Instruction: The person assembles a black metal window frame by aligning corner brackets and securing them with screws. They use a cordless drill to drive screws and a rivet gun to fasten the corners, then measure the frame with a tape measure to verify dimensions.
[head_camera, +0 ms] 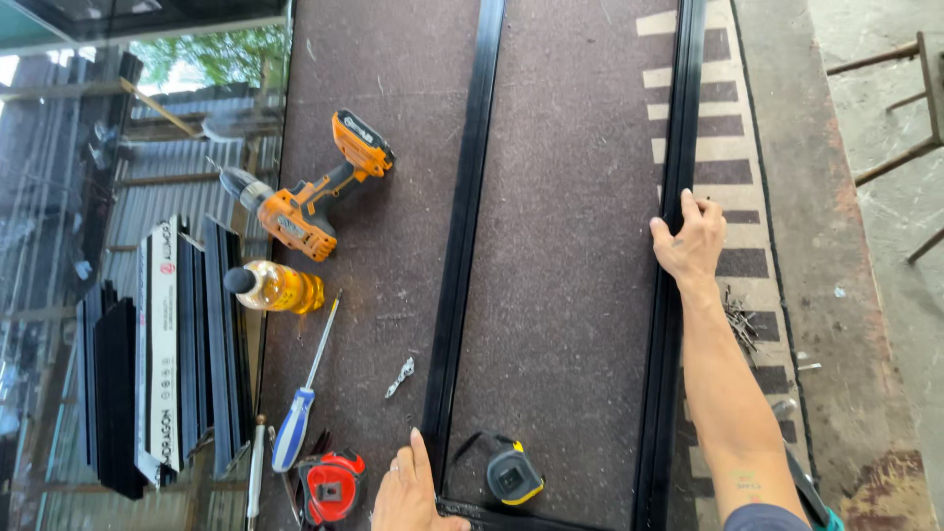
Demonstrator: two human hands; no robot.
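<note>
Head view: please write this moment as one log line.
right hand: gripping right black metal rail | left hand: resting beside left black metal rail | nearby: yellow-black tape measure, orange cordless drill

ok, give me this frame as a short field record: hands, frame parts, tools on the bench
left hand: flat at the near end of the black metal centre rail
right hand: gripping the black metal side rail
surface: brown board workbench
power tool: orange and black cordless drill, lying on its side
bottle: clear bottle of yellow liquid, lying down
hand tools: blue-handled screwdriver; red tape measure; black and yellow tape measure
</note>
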